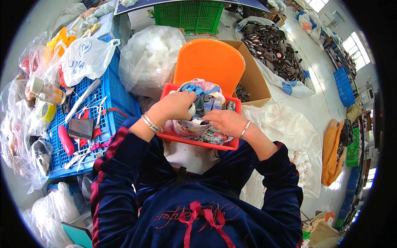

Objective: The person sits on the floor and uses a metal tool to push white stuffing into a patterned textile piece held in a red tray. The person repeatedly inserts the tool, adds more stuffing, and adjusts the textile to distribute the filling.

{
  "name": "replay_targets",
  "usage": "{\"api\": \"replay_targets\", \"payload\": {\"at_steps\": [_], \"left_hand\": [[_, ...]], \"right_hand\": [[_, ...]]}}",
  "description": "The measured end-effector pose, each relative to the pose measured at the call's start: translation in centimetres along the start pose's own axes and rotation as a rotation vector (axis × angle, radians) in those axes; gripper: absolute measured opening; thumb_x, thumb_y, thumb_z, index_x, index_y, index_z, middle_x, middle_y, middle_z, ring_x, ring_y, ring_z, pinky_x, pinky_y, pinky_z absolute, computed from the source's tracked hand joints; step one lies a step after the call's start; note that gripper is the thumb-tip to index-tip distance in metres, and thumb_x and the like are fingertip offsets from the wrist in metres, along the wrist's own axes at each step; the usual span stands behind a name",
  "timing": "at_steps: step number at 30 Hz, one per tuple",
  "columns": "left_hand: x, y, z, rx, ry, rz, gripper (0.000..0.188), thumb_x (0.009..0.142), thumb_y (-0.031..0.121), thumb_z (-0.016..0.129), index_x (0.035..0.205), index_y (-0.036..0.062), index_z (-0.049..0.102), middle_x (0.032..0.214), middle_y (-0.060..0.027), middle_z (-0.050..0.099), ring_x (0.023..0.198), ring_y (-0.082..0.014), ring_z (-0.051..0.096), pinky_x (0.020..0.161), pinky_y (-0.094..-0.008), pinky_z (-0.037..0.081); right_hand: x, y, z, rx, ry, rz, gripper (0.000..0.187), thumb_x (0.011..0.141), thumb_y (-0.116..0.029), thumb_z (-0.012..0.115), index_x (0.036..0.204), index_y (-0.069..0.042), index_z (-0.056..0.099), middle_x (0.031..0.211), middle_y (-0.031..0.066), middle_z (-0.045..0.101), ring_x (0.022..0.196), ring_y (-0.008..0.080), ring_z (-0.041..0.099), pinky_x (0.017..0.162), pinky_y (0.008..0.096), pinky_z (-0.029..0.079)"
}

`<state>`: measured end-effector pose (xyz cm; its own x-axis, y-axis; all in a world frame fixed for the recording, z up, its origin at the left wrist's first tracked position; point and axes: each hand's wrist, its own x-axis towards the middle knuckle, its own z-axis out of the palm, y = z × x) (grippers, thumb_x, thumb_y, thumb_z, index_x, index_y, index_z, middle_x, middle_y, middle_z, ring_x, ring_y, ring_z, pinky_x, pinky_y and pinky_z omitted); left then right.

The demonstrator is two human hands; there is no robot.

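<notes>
Left grip point(178, 104) curled over a small white item point(192, 110); cannot tell if pinching. Right grip point(227, 122) bent at rim of printed cloth pouch point(189, 129); again cannot tell. Pouch inside red tray point(237, 143), among loose grey scraps point(216, 137), packed with coloured cloth pieces point(206, 89). Looks unfinished: pouch full, scraps waiting, done portion unclear.

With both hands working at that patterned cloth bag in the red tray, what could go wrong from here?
Spilling: the patterned cloth bag is packed with cloth pieces, so a tug from the left hand or right hand might push some over its rim.

Mixing: grey speckled pieces lie right beside the bag in the red tray, so anything dropped there could be hard to pick out again.
</notes>
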<state>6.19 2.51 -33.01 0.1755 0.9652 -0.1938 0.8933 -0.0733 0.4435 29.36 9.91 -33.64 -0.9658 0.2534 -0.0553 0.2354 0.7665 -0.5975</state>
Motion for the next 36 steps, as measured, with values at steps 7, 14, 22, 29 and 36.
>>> {"api": "replay_targets", "payload": {"at_steps": [7, 14, 22, 29, 36], "left_hand": [[-1.9, -1.9, 1.0, -0.778, 0.326, -0.005, 0.052, 0.078, 0.011, 0.074, 0.123, -0.0035, 0.053, 0.113, -0.0138, 0.064, 0.105, -0.0198, 0.061, 0.091, -0.0311, 0.05], [-1.4, -3.7, 0.3, -0.891, 0.311, 0.068, 0.051, 0.083, 0.016, 0.072, 0.127, -0.0039, 0.055, 0.112, -0.0166, 0.066, 0.102, -0.02, 0.064, 0.091, -0.031, 0.05], [-0.3, -5.0, 1.4, -1.124, 0.346, 0.072, 0.052, 0.087, 0.013, 0.07, 0.133, -0.0039, 0.051, 0.113, -0.0085, 0.065, 0.101, -0.0129, 0.062, 0.09, -0.028, 0.05], [0.1, -5.4, 2.1, -1.25, 0.336, 0.136, 0.05, 0.087, 0.017, 0.068, 0.129, -0.0061, 0.054, 0.111, -0.0125, 0.067, 0.1, -0.0151, 0.064, 0.089, -0.0296, 0.051], [0.0, -5.1, 1.5, -1.242, 0.297, 0.148, 0.046, 0.088, 0.017, 0.067, 0.128, -0.0025, 0.056, 0.108, -0.0112, 0.067, 0.099, -0.0146, 0.064, 0.088, -0.0297, 0.051]], "right_hand": [[1.2, -1.5, -3.3, -0.076, 0.263, 0.09, 0.015, 0.089, -0.015, 0.059, 0.098, -0.003, 0.065, 0.102, 0.0144, 0.066, 0.094, 0.0322, 0.063, 0.081, 0.0389, 0.05], [3.8, -3.4, -9.6, -0.03, 0.093, 0.078, 0.011, 0.083, -0.011, 0.061, 0.086, -0.001, 0.062, 0.083, 0.0153, 0.066, 0.079, 0.0312, 0.065, 0.073, 0.036, 0.051], [9.4, -4.0, -10.1, -0.137, 0.018, -0.011, 0.017, 0.078, -0.009, 0.071, 0.091, -0.001, 0.064, 0.074, 0.0076, 0.066, 0.066, 0.0151, 0.063, 0.061, 0.0277, 0.05], [11.8, -4.2, -9.5, 0.405, 0.105, 0.32, 0.016, 0.083, -0.007, 0.07, 0.096, 0.0, 0.064, 0.075, 0.0023, 0.064, 0.063, 0.0065, 0.06, 0.057, 0.0218, 0.047], [11.4, -4.4, -8.5, 0.374, 0.224, 0.287, 0.02, 0.083, -0.009, 0.072, 0.098, 0.002, 0.065, 0.073, 0.0048, 0.066, 0.065, 0.0093, 0.063, 0.059, 0.0241, 0.049]]}}
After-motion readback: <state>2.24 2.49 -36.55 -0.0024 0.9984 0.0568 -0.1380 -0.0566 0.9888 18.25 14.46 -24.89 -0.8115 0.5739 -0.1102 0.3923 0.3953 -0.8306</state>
